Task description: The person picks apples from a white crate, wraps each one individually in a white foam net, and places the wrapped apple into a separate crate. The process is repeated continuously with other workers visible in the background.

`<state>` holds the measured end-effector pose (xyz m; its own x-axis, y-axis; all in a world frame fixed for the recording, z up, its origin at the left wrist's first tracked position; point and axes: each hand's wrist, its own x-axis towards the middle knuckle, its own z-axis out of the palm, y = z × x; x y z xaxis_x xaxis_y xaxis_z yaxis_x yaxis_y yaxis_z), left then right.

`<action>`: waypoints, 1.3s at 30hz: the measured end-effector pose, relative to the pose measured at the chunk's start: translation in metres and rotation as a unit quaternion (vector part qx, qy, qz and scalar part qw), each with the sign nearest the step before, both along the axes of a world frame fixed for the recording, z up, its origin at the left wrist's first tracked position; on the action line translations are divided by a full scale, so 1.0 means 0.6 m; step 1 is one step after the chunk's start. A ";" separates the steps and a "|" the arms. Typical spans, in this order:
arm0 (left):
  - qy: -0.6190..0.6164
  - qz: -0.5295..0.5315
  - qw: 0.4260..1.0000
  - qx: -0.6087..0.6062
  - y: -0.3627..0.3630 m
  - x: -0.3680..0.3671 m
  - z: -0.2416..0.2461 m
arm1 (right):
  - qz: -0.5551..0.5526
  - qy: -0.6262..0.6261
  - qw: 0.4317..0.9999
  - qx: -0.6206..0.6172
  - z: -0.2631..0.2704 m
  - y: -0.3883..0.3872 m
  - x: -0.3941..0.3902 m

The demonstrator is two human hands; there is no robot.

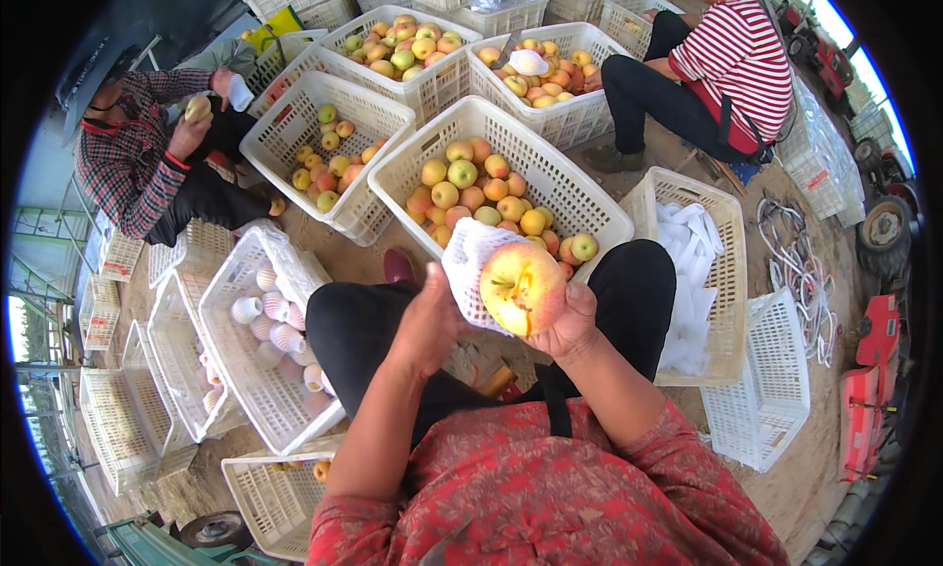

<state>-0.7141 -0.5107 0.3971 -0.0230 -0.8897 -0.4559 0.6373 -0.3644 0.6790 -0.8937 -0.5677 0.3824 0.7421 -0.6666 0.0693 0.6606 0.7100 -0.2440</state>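
My right hand (569, 323) holds a large yellow-red apple (521, 288), its thumb on the apple's right side. The stem hollow faces up at me, with a brown crack or scar beside it. A white foam net sleeve (471, 271) lies against the apple's left side; I cannot tell how far it wraps behind the fruit. My left hand (427, 327) is blurred beside the sleeve, thumb raised, and its grip is unclear. Just beyond, a white plastic crate (508, 124) contains many loose apples (471, 190).
At right, a crate (726, 271) holds white foam sleeves (681, 271). A crate (243, 389) at left has netted apples (276, 323). Co-workers sit at far left (140, 154) and far right (726, 65) by more apple crates. Coiled rope (796, 279) lies on the ground.
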 end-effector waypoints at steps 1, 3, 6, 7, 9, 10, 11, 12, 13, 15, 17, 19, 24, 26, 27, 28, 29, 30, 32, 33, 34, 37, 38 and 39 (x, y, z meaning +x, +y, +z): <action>0.079 -0.036 0.996 0.005 -0.003 -0.009 -0.006 | 0.015 -0.010 1.000 0.016 -0.008 0.003 -0.001; 0.065 -0.078 0.994 0.044 -0.006 -0.014 -0.014 | 0.040 -0.037 0.998 0.027 -0.021 0.004 -0.005; 0.098 -0.092 0.991 0.010 -0.004 -0.016 -0.027 | 0.065 -0.077 0.995 0.022 -0.035 0.004 -0.010; 0.106 -0.100 0.989 0.015 -0.003 -0.012 -0.031 | 0.066 -0.086 0.994 0.027 -0.037 0.004 -0.011; 0.153 -0.127 0.980 0.019 -0.001 -0.003 -0.038 | 0.070 -0.094 0.992 0.037 -0.041 0.006 -0.009; 0.192 -0.147 0.970 0.016 -0.001 0.001 -0.040 | 0.073 -0.095 0.992 0.043 -0.043 0.006 -0.008; 0.200 -0.154 0.967 0.041 0.000 0.002 -0.042 | 0.072 -0.077 0.993 0.053 -0.043 0.008 -0.006; 0.213 -0.144 0.966 0.013 0.002 0.002 -0.042 | 0.072 -0.097 0.991 0.061 -0.044 0.008 -0.005; 0.196 -0.123 0.973 0.013 0.003 0.001 -0.042 | 0.069 -0.098 0.990 0.074 -0.044 0.009 -0.004; 0.171 -0.073 0.983 0.006 0.003 -0.001 -0.037 | 0.066 -0.061 0.994 0.061 -0.041 0.009 -0.004; 0.166 -0.022 0.985 -0.025 0.000 0.000 -0.027 | 0.067 -0.012 0.998 0.006 -0.033 0.007 -0.009; 0.126 0.018 0.991 -0.045 -0.003 0.007 -0.012 | 0.068 0.063 0.996 -0.006 -0.019 0.006 -0.014; -0.062 0.068 0.985 -0.146 -0.002 0.011 0.036 | 0.056 0.159 0.981 -0.093 0.026 -0.003 -0.015; -0.346 0.076 0.911 -0.210 0.012 0.006 0.057 | 0.019 0.203 0.970 -0.128 0.038 -0.007 -0.006; -0.469 0.060 0.840 -0.265 0.022 -0.002 0.065 | 0.000 0.226 0.963 -0.145 0.042 -0.006 -0.002; -0.581 0.050 0.751 -0.310 0.032 -0.010 0.071 | -0.029 0.262 0.954 -0.144 0.044 -0.005 0.003; -0.619 0.032 0.716 -0.322 0.041 -0.021 0.075 | -0.058 0.298 0.942 -0.144 0.046 -0.001 0.006; -0.646 0.048 0.657 -0.387 0.039 -0.028 0.074 | -0.084 0.340 0.926 -0.143 0.046 0.003 0.011; -0.663 0.072 0.598 -0.444 0.037 -0.043 0.069 | -0.125 0.361 0.905 -0.188 0.047 0.012 0.017; -0.684 0.092 0.570 -0.447 0.038 -0.051 0.067 | -0.152 0.363 0.892 -0.221 0.047 0.015 0.023; -0.683 0.097 0.570 -0.446 0.036 -0.058 0.064 | -0.177 0.372 0.877 -0.247 0.047 0.017 0.028; -0.694 0.111 0.572 -0.423 0.034 -0.070 0.057 | -0.189 0.341 0.897 -0.209 0.048 0.018 0.038; -0.690 0.081 0.576 -0.431 0.034 -0.071 0.056 | -0.180 0.321 0.913 -0.180 0.049 0.017 0.039; -0.677 0.070 0.581 -0.446 0.036 -0.071 0.053 | -0.171 0.267 0.938 -0.142 0.049 0.013 0.039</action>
<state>-0.7568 -0.4889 0.4291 -0.0792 -0.7360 0.6723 -0.7198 0.5088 0.4722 -0.8702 -0.5599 0.4115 0.4679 -0.8829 -0.0393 0.5682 0.3346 -0.7518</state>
